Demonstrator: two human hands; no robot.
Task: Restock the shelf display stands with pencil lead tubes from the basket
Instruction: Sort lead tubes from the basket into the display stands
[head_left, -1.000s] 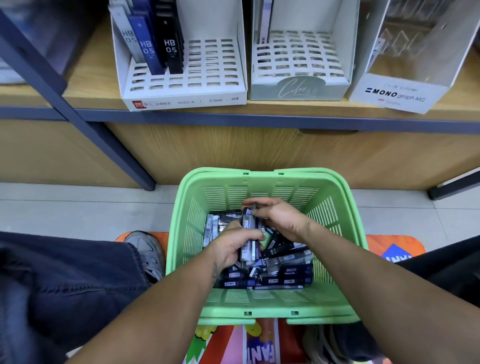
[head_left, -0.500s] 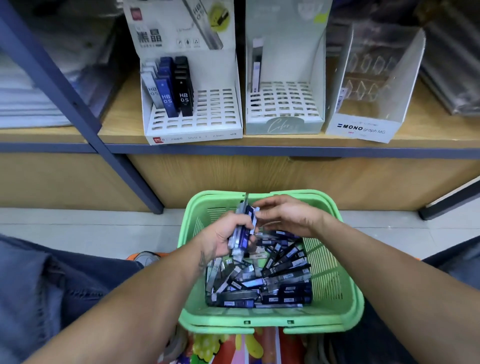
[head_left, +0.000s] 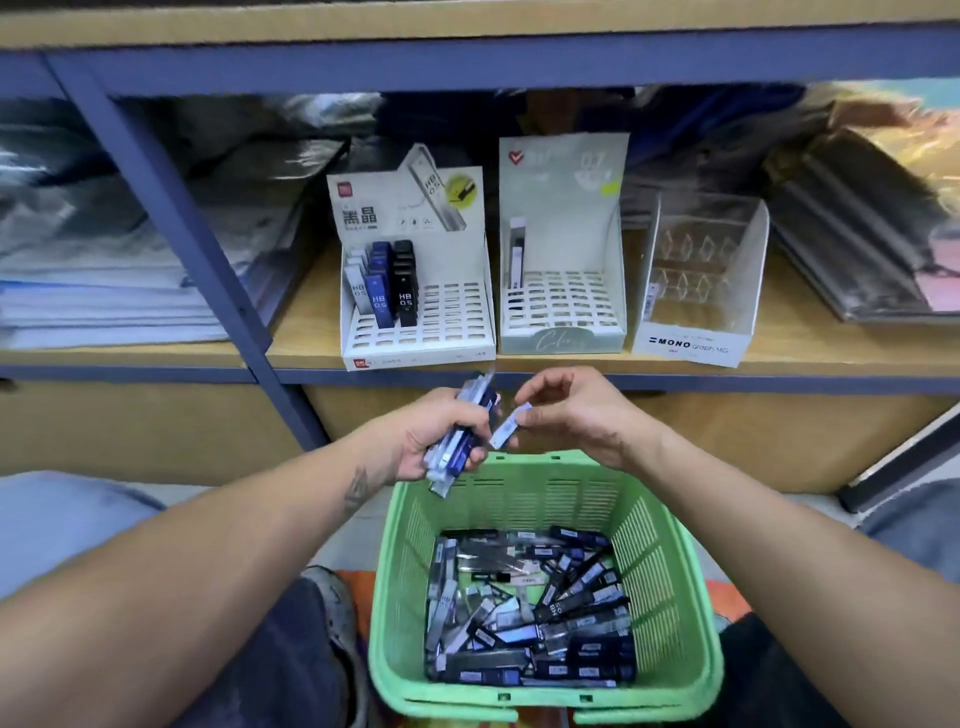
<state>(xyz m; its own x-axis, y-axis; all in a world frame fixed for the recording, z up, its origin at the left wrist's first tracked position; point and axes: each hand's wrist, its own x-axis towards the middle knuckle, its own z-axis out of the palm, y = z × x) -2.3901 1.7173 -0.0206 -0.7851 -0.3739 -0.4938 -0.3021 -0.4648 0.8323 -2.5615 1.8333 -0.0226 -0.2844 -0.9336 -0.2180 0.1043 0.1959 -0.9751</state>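
Observation:
My left hand (head_left: 434, 439) grips a bundle of lead tubes (head_left: 462, 434), blue and clear, above the far rim of the green basket (head_left: 670, 587). My right hand (head_left: 566, 410) pinches a single pale tube (head_left: 506, 427) just to the right of the bundle. Many loose tubes (head_left: 524, 608) lie in the basket's bottom. On the shelf stand a white slotted stand (head_left: 415, 291) with white, blue and black HB 0.5 tubes at its left, a grey-white stand (head_left: 563, 291) with tubes only at its far left, and a clear MONO stand (head_left: 698, 291).
A blue steel upright (head_left: 171, 218) slants down the shelf's left side. Stacked papers in plastic (head_left: 104, 260) fill the left bay, dark wrapped packs (head_left: 857, 234) the right. My knees flank the basket, a shoe (head_left: 332, 597) at its left.
Both hands have risen out of the basket toward the shelf edge. The left took up a bundle of tubes; the right now pinches one tube apart from it. The view tilted upward.

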